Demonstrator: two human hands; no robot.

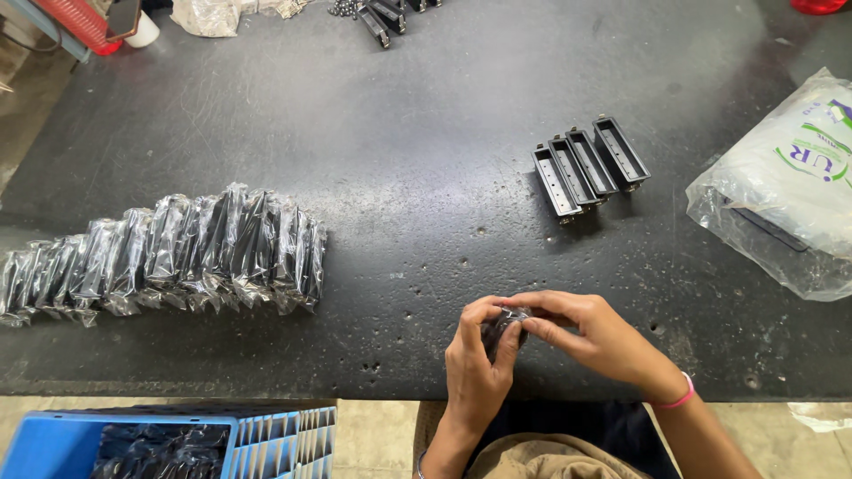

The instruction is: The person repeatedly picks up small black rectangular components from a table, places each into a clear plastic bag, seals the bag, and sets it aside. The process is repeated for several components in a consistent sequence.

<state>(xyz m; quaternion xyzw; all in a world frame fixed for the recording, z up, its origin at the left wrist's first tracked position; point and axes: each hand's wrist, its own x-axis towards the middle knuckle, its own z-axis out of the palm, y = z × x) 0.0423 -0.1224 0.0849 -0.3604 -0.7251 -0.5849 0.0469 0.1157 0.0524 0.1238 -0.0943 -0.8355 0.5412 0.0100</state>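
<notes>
My left hand (475,364) and my right hand (590,333) meet at the near edge of the dark table (399,133). Together they pinch a small black part in a clear plastic wrap (504,324), mostly hidden by my fingers. A row of several black rectangular trough-shaped parts (590,167) lies unwrapped beyond my right hand. To the left lies a long row of several similar parts wrapped in clear plastic (169,253).
A clear and white plastic bag (785,191) rests at the right edge. A blue crate (177,439) with wrapped parts stands below the table at the lower left. More black parts (382,16), a bag and a red basket (84,22) sit at the far edge.
</notes>
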